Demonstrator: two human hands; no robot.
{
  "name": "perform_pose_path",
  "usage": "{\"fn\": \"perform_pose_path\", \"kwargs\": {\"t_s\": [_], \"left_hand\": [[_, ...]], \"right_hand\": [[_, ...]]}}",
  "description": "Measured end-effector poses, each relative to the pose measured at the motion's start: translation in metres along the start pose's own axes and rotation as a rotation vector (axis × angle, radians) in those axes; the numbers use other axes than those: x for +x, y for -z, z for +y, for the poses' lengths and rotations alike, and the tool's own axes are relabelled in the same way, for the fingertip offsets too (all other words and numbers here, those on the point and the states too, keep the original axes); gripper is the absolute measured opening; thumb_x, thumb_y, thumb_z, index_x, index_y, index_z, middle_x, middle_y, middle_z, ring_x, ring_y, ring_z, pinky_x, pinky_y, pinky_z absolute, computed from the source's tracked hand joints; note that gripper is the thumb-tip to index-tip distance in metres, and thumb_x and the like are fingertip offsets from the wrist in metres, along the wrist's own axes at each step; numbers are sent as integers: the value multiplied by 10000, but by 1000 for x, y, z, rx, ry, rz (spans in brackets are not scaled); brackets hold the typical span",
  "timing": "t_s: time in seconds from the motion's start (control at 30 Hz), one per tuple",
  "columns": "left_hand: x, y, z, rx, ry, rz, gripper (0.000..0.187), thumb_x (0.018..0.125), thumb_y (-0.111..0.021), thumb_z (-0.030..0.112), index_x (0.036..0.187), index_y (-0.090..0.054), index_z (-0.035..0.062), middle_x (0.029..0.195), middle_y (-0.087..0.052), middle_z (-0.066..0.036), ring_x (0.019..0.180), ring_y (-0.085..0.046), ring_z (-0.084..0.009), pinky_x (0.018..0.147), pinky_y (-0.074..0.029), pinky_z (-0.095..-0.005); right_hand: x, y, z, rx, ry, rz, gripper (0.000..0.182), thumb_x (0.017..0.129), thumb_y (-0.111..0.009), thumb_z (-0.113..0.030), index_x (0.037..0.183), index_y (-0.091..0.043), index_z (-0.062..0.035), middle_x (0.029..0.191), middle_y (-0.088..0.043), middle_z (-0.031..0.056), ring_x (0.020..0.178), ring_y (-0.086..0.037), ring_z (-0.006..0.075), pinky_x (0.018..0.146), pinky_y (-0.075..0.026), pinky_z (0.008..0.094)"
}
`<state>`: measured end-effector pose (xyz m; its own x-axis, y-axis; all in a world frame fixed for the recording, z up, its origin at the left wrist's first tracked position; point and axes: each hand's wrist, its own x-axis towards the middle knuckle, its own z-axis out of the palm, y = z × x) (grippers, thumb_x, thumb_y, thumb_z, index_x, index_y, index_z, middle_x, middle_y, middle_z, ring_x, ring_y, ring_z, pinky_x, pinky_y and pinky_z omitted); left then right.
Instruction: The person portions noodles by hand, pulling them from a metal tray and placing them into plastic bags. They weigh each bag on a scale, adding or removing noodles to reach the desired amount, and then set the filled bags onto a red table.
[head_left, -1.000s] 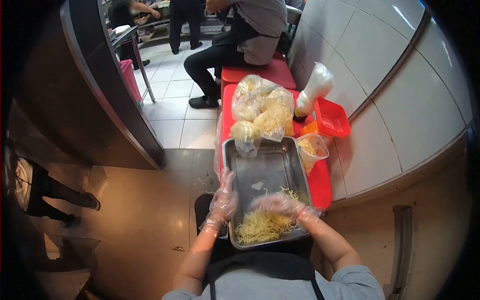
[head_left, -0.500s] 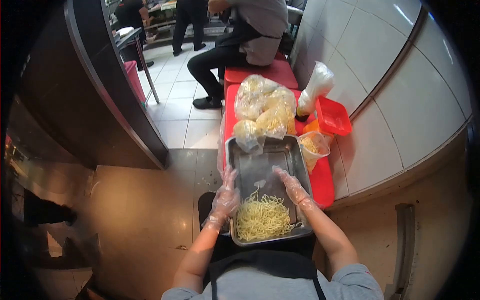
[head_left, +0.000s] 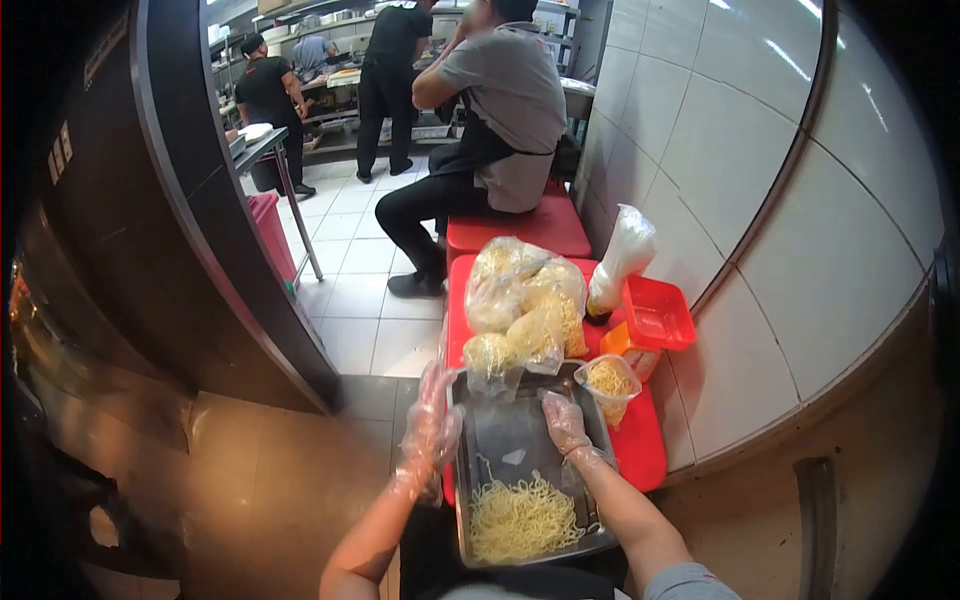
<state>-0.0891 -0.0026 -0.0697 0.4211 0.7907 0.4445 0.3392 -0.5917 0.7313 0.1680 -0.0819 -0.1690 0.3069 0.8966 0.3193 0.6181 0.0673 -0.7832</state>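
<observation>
Both my hands wear clear plastic gloves. A rectangular metal tray [head_left: 505,425] lies in front of me, with a loose heap of yellow noodles [head_left: 525,518] in its near end. My left hand [head_left: 432,428] is open beside the tray's left rim, fingers stretched forward. Over the right side of the tray is my right hand [head_left: 565,420], empty and loosely open, its fingers pointing forward above the bare metal. Just past the tray's far rim sit clear plastic bags of noodles [head_left: 525,300].
The tray rests toward a red bench [head_left: 640,455]. At right stand a small open bag of noodles [head_left: 608,382], a red container [head_left: 660,312] and a roll of clear plastic bags [head_left: 622,255]. A seated person [head_left: 505,110] is ahead; others stand beyond. A tiled wall [head_left: 740,250] borders the right.
My view has tilted up, so the tray and bench appear lower. My left hand has shifted slightly outward from the tray rim; my right fingers look less stretched.
</observation>
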Motion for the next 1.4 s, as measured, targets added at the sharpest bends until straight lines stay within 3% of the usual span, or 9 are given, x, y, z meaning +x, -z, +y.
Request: {"fn": "perform_pose_path", "kwargs": {"t_s": [0.2,0.3,0.4,0.47,0.53,0.73,0.83,1.0,1.4], "left_hand": [[157,-60,10,47,-279,-101,433,850,-500,101,1281,-495,55,1200,-582,-235,1136,-540,-390,978,-429,-443],[226,-126,-21,30,11,-192,408,878,-491,158,1275,-536,76,1233,-581,-193,1132,-564,-353,967,-439,-407],[250,-172,-38,258,-412,-242,359,933,-467,259,1218,-563,62,1061,-647,-204,927,-632,-337,862,-473,-430],[239,-174,-23,319,-112,-803,299,931,-526,298,1097,-645,78,946,-678,-162,801,-630,-244,761,-503,-395],[229,-175,3,90,364,-684,261,899,-587,318,1003,-686,100,882,-678,-130,762,-602,-206,740,-502,-378],[248,-233,-71,769,15,-449,287,725,-705,366,864,-734,116,853,-679,-162,807,-663,-285,752,-513,-422],[261,-242,-68,425,-30,-135,263,783,-648,219,1021,-721,133,1005,-669,-152,1056,-601,-308,916,-456,-379],[283,-243,-51,864,-42,-727,310,832,-586,279,1093,-692,149,1134,-634,-155,1117,-575,-299,931,-457,-373],[307,-306,-121,-194,682,-403,449,766,-652,403,1117,-670,122,1035,-687,-129,965,-647,-299,846,-506,-373]], "right_hand": [[12,-10,18,-369,156,74,155,865,-547,-145,825,-612,-10,915,-606,203,887,-546,409,774,-443,467],[15,-14,23,-343,128,112,121,840,-572,-120,827,-625,-12,876,-616,190,843,-566,397,741,-461,464],[21,-17,30,-295,116,132,119,828,-586,-125,826,-632,-15,865,-615,182,830,-569,384,734,-458,466],[24,-14,29,-311,105,97,115,821,-592,-124,811,-629,-16,859,-610,177,813,-563,385,720,-454,466],[25,-19,36,-342,65,75,119,813,-600,-128,775,-619,-17,855,-603,170,794,-551,388,704,-445,464],[26,-22,32,-308,53,116,113,801,-618,-131,760,-616,-26,836,-585,163,805,-550,380,716,-444,462],[26,-24,36,-310,13,95,112,788,-632,-135,758,-614,-29,838,-579,162,820,-548,375,719,-445,462],[25,-24,30,-306,28,92,108,768,-648,-131,748,-607,-33,846,-580,164,841,-547,372,736,-446,459],[27,-22,22,-258,69,106,136,841,-602,-197,813,-622,-66,854,-601,153,835,-584,351,722,-477,430]]}}
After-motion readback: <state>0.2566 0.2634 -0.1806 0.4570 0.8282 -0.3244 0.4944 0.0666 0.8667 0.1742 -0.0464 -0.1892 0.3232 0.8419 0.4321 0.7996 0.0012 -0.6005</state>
